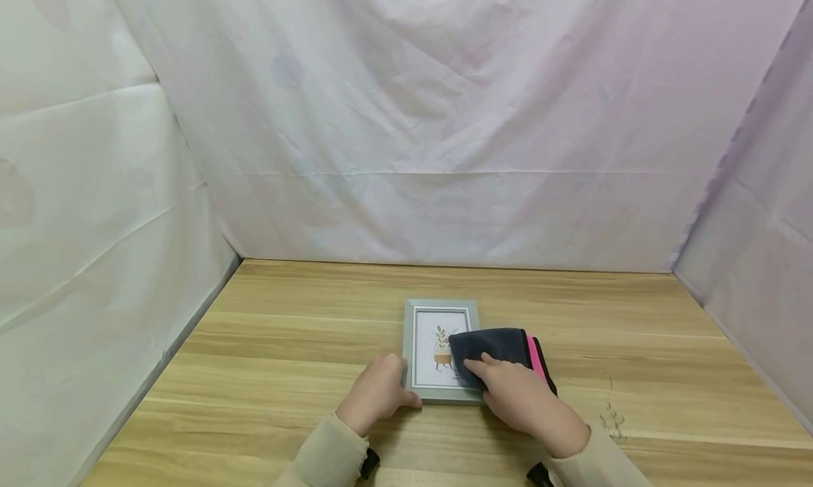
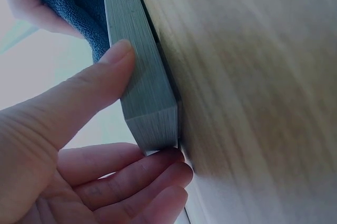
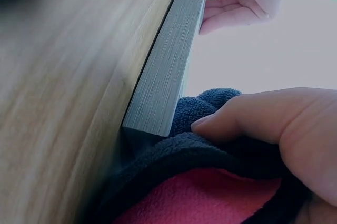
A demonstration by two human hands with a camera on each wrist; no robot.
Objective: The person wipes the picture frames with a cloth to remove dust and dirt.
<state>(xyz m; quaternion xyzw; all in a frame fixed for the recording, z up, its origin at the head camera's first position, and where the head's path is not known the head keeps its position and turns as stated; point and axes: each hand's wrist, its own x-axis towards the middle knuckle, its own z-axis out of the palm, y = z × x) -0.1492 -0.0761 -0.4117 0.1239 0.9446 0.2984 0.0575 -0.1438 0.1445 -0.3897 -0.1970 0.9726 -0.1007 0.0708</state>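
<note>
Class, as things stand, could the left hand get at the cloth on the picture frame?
Probably yes: nothing stands between the left hand and the cloth across the picture frame, though it would likely first release the frame's corner, and the right hand holds the cloth.

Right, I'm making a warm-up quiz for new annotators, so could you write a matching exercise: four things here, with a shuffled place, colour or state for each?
1. Left hand
2. Cloth
3. Picture frame
4. Right hand

A. Grey, partly covered by the cloth
B. Holding the cloth
C. At the frame's near left corner
D. Dark blue and pink

Pairs: 1-C, 2-D, 3-A, 4-B
</note>
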